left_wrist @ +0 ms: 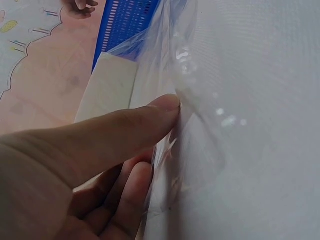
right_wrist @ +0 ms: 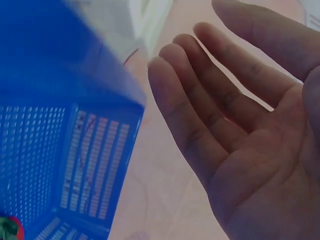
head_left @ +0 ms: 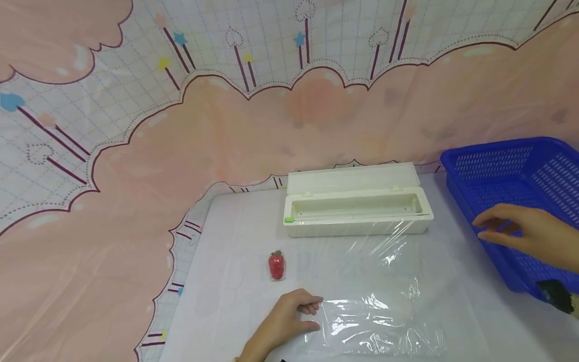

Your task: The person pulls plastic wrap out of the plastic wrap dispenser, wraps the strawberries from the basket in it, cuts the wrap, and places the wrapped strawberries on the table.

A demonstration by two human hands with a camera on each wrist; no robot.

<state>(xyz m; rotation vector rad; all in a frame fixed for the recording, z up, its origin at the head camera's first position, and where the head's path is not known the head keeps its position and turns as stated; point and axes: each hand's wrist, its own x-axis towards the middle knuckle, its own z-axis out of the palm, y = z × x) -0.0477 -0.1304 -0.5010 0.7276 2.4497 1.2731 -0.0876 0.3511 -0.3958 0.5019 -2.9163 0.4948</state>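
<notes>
Firstly, on the left part of the white desk (head_left: 226,241) there lay a red strawberry (head_left: 276,265), apart from the other things; it seemed to have a clear wrap around it. Just to the right and nearer to the person, the left hand (head_left: 289,317) held the left edge of the clear film (head_left: 384,327), with the thumb on it and the fingers bent behind; how firm this hold was could not be told. The film ran from the front of the white box (head_left: 357,229), whose lid (head_left: 353,178) was turned back, and its near part lay wrinkled on the desk. In my judgement, it was best to pinch this edge lightly and draw it smooth, because such thin film easily clings to itself. On the right stood the blue basket (head_left: 458,186), and over it the right hand (head_left: 531,234) was free, holding nothing, with loosely bent fingers. Probably this hand could have helped well at the film's opposite near corner, so that both sides had equal tension.
</notes>
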